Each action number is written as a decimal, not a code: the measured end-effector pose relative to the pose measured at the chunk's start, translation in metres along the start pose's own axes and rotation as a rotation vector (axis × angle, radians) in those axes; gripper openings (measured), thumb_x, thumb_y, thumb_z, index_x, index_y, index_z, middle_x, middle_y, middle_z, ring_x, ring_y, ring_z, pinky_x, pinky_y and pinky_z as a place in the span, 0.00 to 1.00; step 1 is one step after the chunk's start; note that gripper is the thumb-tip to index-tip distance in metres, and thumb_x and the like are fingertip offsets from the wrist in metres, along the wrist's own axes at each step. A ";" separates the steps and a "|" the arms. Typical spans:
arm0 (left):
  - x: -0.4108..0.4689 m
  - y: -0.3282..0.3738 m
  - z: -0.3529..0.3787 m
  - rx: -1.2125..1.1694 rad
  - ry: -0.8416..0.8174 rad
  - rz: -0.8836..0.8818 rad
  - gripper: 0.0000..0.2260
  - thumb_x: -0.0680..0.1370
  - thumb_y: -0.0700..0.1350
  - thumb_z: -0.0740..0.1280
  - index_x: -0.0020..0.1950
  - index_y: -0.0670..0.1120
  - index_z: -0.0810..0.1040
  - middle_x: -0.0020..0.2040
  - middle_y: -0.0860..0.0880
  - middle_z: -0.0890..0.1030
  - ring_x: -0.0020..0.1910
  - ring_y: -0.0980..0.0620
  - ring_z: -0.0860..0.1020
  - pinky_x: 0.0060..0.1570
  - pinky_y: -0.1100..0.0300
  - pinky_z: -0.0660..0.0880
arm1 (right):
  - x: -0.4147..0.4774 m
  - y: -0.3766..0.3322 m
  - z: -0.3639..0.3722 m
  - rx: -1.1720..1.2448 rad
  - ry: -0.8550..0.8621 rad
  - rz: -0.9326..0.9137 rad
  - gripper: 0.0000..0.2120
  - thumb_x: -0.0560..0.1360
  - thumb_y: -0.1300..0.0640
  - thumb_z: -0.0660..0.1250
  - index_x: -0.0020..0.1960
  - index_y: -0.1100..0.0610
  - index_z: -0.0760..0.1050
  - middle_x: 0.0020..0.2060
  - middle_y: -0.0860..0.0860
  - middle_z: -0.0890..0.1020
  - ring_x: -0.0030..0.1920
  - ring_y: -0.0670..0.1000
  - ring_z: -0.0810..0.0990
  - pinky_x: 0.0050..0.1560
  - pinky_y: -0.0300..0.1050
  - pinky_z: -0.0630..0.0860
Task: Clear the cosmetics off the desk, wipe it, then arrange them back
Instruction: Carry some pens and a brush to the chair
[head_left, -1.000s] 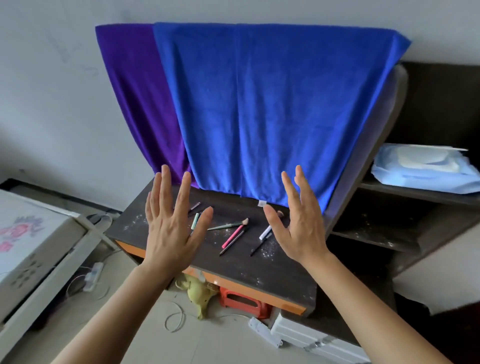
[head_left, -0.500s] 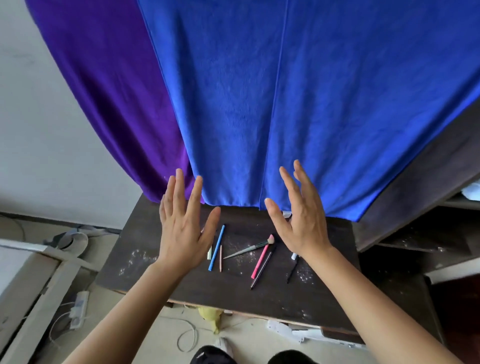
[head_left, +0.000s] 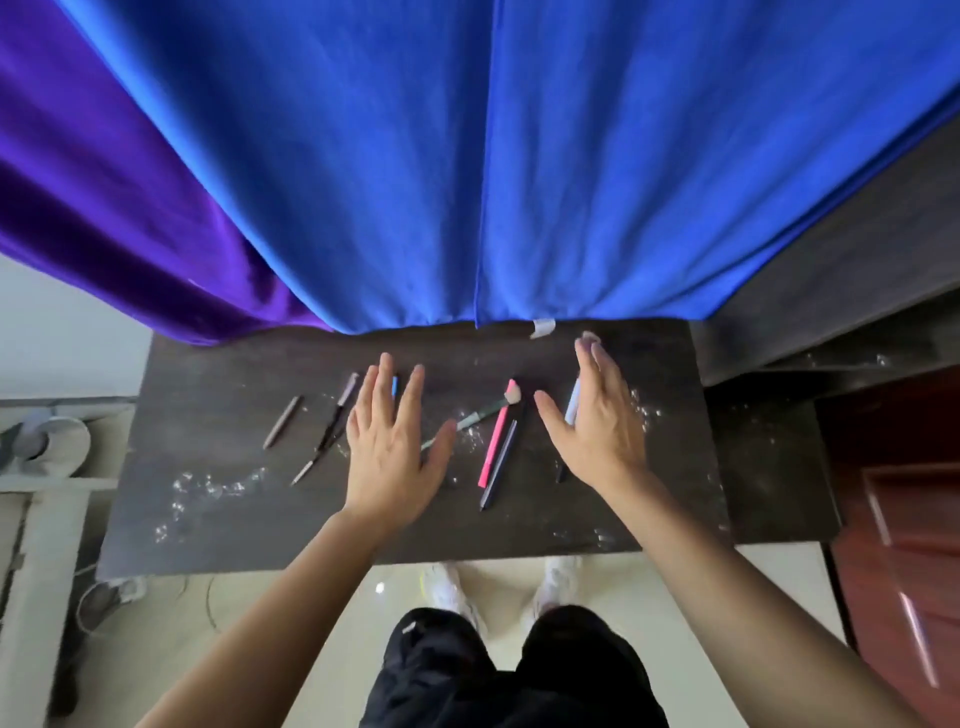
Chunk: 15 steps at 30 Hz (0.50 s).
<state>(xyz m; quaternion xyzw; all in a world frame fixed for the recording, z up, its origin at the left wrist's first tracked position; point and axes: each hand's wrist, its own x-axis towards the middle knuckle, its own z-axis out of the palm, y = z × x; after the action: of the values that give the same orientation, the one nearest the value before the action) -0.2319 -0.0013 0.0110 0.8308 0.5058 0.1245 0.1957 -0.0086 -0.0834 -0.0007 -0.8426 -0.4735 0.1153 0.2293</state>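
No text, brand or number legible on anything in view. Small white tag (head_left: 542, 328) on the hem of the blue cloth (head_left: 467, 156). Too small to read.

So the person is wearing black bottoms (head_left: 498, 675), kinda baggy, can't tell if they're shorts or trousers. A tiny pale tag (head_left: 409, 627) is showing on the left leg. They're wearing white sneakers (head_left: 558, 582), the left one showing a bit of neon yellow. Both forearms are showing bare, right up from the left hand (head_left: 395, 441) and right hand (head_left: 597, 426).
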 end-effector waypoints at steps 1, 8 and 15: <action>-0.003 0.003 0.014 -0.003 -0.042 0.005 0.30 0.79 0.57 0.66 0.78 0.46 0.65 0.79 0.40 0.58 0.78 0.38 0.57 0.71 0.40 0.61 | -0.005 0.010 0.007 -0.015 -0.031 0.069 0.38 0.77 0.42 0.67 0.79 0.59 0.60 0.74 0.61 0.68 0.73 0.61 0.68 0.67 0.58 0.71; -0.004 0.037 0.086 0.010 -0.312 -0.207 0.32 0.76 0.65 0.65 0.72 0.45 0.69 0.62 0.44 0.74 0.63 0.41 0.71 0.61 0.48 0.70 | -0.003 0.042 0.035 -0.079 -0.172 0.478 0.35 0.74 0.35 0.68 0.71 0.57 0.68 0.65 0.58 0.74 0.66 0.61 0.74 0.58 0.54 0.73; -0.003 0.043 0.106 -0.066 -0.278 -0.275 0.14 0.78 0.47 0.68 0.62 0.45 0.78 0.57 0.44 0.77 0.57 0.42 0.76 0.52 0.51 0.73 | 0.021 0.052 0.041 -0.046 -0.272 0.417 0.20 0.77 0.44 0.70 0.63 0.54 0.74 0.55 0.52 0.83 0.57 0.57 0.80 0.51 0.49 0.74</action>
<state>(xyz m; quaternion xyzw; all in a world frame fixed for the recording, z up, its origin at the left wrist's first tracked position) -0.1559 -0.0430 -0.0641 0.7562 0.5783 -0.0028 0.3062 0.0246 -0.0773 -0.0620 -0.9038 -0.3185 0.2614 0.1155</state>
